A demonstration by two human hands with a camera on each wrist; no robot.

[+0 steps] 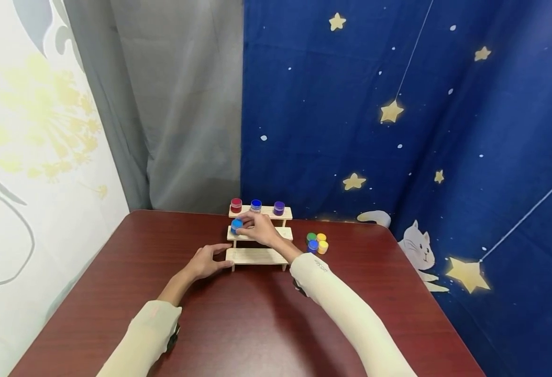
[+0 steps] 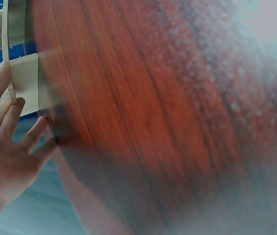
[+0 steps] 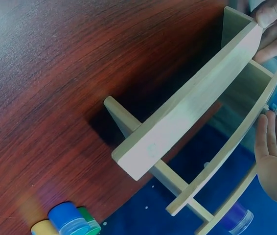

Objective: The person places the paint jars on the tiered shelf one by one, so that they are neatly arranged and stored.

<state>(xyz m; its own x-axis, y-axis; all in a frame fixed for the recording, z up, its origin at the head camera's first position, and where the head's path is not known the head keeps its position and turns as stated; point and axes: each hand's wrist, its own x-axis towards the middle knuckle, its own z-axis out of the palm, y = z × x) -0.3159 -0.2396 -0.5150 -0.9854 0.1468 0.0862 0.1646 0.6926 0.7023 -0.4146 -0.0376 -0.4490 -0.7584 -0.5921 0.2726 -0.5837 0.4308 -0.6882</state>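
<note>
**A:** ok where exactly is the light blue jar?

**B:** Left end of the middle shelf of the wooden rack, which stands near the middle of the table's back edge. The right hand has it pinched, thumb toward the front edge and fingers toward the back, with the jar showing left of the fingertips. Can't tell if its base is fully touching the wood tho.

**A:** and the other hand?

**B:** Left hand is gripping the left end of the bottom shelf between thumb and fingers. No jar in that one.

**A:** what about the rest of the jars?

**B:** Top shelf, left to right: red jar, dark blue jar, purple jar. Then four bunched together on the table right of the rack, toward the back right corner: green jar and a yellow one behind, blue jar and another yellow in front.
</note>
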